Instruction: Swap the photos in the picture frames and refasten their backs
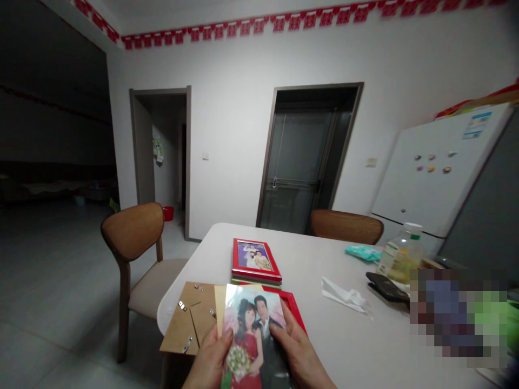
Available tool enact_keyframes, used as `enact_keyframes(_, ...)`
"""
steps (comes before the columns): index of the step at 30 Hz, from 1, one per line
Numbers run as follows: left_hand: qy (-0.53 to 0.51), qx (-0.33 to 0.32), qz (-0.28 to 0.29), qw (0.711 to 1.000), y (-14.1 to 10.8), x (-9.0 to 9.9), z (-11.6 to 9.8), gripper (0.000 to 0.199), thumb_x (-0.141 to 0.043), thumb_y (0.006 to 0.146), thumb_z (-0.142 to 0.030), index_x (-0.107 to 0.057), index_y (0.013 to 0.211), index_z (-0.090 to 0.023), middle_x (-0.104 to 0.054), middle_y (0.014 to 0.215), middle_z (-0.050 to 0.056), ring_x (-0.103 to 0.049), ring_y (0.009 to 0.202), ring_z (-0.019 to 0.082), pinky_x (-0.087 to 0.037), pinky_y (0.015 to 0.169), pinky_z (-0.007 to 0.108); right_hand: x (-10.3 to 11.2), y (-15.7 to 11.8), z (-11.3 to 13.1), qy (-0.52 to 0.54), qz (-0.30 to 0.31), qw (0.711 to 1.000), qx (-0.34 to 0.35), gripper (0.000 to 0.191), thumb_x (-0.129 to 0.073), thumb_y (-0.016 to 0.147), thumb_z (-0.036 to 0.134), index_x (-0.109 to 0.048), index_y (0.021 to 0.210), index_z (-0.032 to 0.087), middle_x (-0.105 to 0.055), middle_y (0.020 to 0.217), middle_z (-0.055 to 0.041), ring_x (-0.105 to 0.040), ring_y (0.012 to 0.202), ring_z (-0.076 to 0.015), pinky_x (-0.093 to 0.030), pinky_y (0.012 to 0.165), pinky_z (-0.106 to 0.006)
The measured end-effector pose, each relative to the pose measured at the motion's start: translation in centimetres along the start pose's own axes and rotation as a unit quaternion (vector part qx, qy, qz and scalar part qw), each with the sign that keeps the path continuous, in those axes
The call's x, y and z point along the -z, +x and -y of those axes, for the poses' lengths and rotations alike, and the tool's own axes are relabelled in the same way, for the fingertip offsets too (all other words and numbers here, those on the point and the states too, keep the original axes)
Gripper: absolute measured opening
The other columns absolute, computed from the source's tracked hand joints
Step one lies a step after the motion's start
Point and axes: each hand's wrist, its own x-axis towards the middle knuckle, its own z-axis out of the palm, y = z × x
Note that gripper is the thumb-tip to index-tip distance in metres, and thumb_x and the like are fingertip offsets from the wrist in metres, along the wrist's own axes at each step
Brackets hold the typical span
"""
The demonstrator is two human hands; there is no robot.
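Observation:
A glossy photograph [251,346] of two people, one in red with a bouquet and one in a dark suit, is held upright before me. My left hand [213,351] grips its left edge, thumb on the front. On the right edge, my right hand [298,346] is closed with its thumb over the print. A cream sheet [219,308] shows behind the photograph; whether my left hand holds it too I cannot tell. Partly hidden behind them lies a red frame [295,308]. Left of my hands is a brown backing board [178,324] with metal clips.
Beyond my hands, a red picture frame [277,265] tops a stack on the white table [304,254]. A crumpled tissue [344,294], teal packet [363,253], dark phone-like object [387,287] and plastic bottle [399,256] lie rightward. Chairs [135,229] flank the table.

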Motion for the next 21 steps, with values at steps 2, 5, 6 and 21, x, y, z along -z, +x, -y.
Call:
enact_keyframes(2, 0.011, -0.004, 0.000, 1.000, -0.4, 0.0, 0.2, 0.039, -0.067, 0.060, -0.040, -0.061, 0.086, -0.013, -0.066, 0.084, 0.008, -0.059, 0.083, 0.025, -0.042, 0.076, 0.034, -0.1, 0.0, -0.2, -0.005, 0.005, 1.000, -0.002, 0.074, -0.056, 0.069, 0.035, -0.016, 0.130, 0.028, -0.053, 0.115, -0.0060, -0.059, 0.086, -0.0197, -0.044, 0.077, -0.034)
enact_keyframes(5, -0.006, 0.033, 0.049, 0.998, -0.8, 0.2, 0.1, 0.039, -0.068, 0.059, -0.040, -0.062, 0.084, -0.012, -0.067, 0.080, 0.009, -0.059, 0.081, 0.026, -0.041, 0.078, 0.035, -0.1, 0.1, -0.1, -0.010, 0.027, 0.999, -0.026, 0.075, -0.058, 0.067, 0.037, -0.017, 0.130, 0.027, -0.054, 0.113, -0.0065, -0.058, 0.087, -0.0210, -0.044, 0.077, -0.035)
enact_keyframes(6, -0.009, 0.054, 0.075, 0.996, -0.8, 0.4, 0.0, 0.040, -0.070, 0.058, -0.039, -0.062, 0.085, -0.011, -0.067, 0.079, 0.009, -0.060, 0.081, 0.026, -0.041, 0.078, 0.036, -0.1, 0.1, 0.0, -0.011, 0.035, 0.999, -0.034, 0.076, -0.058, 0.067, 0.036, -0.016, 0.130, 0.026, -0.055, 0.112, -0.0068, -0.058, 0.087, -0.0213, -0.043, 0.076, -0.035)
enact_keyframes(21, -0.110, 0.051, 0.057, 0.991, 0.3, 0.8, 0.5, 0.035, -0.069, 0.062, -0.024, -0.059, 0.093, -0.009, -0.066, 0.082, 0.012, -0.061, 0.080, 0.028, -0.044, 0.075, 0.039, -1.0, 0.5, 0.4, 0.011, 0.055, 0.998, -0.036, 0.046, -0.054, 0.071, 0.029, -0.044, 0.115, 0.017, -0.064, 0.093, -0.0068, -0.061, 0.077, -0.0189, -0.044, 0.072, -0.033)
